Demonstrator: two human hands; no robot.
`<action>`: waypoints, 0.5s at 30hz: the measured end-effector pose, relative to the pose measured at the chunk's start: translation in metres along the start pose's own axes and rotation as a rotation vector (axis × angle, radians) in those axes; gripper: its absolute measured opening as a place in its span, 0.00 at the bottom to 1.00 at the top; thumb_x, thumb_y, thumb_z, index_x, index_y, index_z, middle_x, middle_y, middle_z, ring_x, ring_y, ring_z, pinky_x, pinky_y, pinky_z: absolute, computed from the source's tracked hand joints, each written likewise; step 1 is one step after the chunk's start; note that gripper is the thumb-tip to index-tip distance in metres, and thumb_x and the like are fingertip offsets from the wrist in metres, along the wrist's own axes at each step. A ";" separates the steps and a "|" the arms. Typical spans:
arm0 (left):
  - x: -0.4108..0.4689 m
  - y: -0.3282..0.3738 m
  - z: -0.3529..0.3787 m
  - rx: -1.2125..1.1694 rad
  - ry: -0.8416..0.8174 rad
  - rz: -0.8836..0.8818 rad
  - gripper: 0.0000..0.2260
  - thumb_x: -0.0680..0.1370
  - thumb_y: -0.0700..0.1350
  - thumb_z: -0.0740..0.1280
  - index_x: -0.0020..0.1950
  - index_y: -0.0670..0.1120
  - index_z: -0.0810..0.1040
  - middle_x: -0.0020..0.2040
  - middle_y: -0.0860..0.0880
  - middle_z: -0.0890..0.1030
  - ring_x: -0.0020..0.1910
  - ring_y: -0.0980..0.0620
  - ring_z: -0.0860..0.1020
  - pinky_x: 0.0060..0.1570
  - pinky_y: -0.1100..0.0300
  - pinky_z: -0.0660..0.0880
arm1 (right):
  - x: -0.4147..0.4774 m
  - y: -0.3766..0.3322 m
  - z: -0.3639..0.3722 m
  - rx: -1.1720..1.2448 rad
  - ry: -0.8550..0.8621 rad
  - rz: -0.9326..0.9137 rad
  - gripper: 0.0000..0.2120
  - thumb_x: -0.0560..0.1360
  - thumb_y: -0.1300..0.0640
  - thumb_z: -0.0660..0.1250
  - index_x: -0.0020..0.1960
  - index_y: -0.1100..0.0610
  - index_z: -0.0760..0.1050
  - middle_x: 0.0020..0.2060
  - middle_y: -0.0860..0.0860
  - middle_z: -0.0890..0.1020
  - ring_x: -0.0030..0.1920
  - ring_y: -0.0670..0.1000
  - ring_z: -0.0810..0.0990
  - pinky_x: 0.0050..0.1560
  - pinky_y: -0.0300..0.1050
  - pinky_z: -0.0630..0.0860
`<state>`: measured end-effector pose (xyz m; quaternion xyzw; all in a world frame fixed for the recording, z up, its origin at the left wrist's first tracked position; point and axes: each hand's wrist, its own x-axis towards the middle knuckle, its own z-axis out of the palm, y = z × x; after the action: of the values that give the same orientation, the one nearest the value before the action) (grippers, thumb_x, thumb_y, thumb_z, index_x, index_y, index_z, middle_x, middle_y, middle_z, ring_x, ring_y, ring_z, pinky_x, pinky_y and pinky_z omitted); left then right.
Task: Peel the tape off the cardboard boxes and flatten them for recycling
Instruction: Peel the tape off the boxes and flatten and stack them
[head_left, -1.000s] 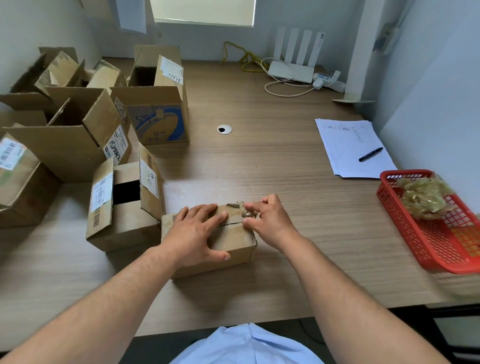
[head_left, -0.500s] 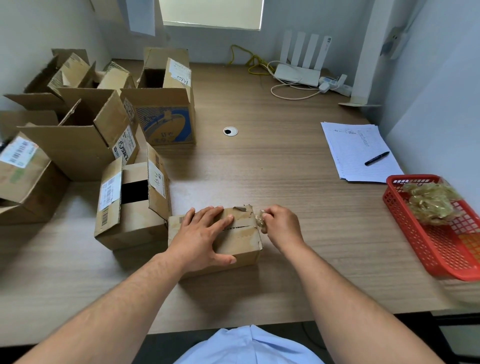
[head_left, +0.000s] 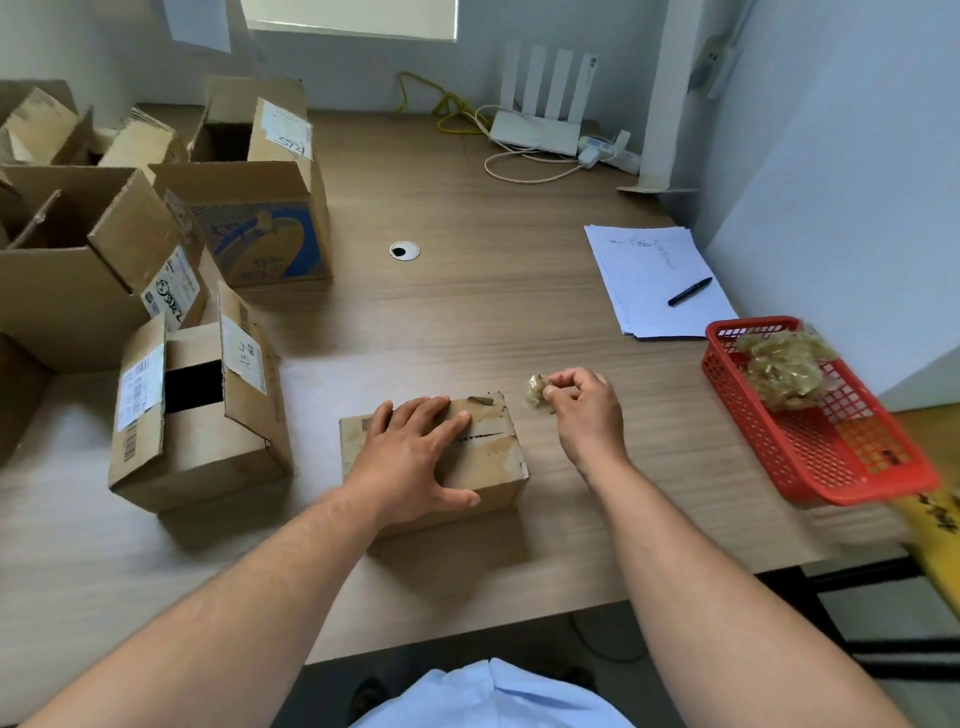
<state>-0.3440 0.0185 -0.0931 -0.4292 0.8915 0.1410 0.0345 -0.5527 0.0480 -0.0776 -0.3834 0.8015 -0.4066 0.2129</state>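
The right hand pinches a crumpled wad of tape in its fingertips. Just left of that grip, apart from it, a small closed cardboard box sits on the wooden desk, with the left hand spread flat on its top. Well right of the grip, a red plastic basket holds a heap of crumpled tape.

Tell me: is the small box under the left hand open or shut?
Shut: the top flaps of the small box lie flat, meeting at a seam, under the left hand.
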 end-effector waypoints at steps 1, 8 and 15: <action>0.004 0.008 0.001 0.005 -0.006 -0.007 0.43 0.69 0.72 0.64 0.78 0.58 0.51 0.79 0.52 0.49 0.78 0.50 0.46 0.75 0.48 0.38 | 0.004 0.004 -0.006 0.004 0.004 -0.010 0.02 0.75 0.60 0.67 0.46 0.55 0.78 0.51 0.52 0.76 0.48 0.51 0.77 0.50 0.42 0.71; 0.048 0.082 0.004 0.014 -0.037 -0.058 0.43 0.70 0.71 0.64 0.78 0.59 0.50 0.79 0.52 0.48 0.78 0.50 0.45 0.75 0.48 0.38 | 0.053 0.046 -0.086 -0.035 0.110 -0.089 0.06 0.75 0.59 0.66 0.52 0.55 0.77 0.47 0.50 0.81 0.48 0.52 0.79 0.49 0.48 0.75; 0.095 0.145 0.011 -0.009 -0.001 -0.099 0.43 0.69 0.72 0.64 0.78 0.59 0.51 0.79 0.53 0.49 0.78 0.51 0.46 0.75 0.49 0.37 | 0.137 0.112 -0.195 -0.081 0.351 -0.027 0.05 0.76 0.58 0.64 0.52 0.57 0.75 0.48 0.56 0.82 0.50 0.59 0.79 0.50 0.48 0.72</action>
<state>-0.5169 0.0355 -0.0886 -0.4731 0.8683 0.1435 0.0400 -0.8136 0.0774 -0.0601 -0.3254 0.8369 -0.4373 0.0489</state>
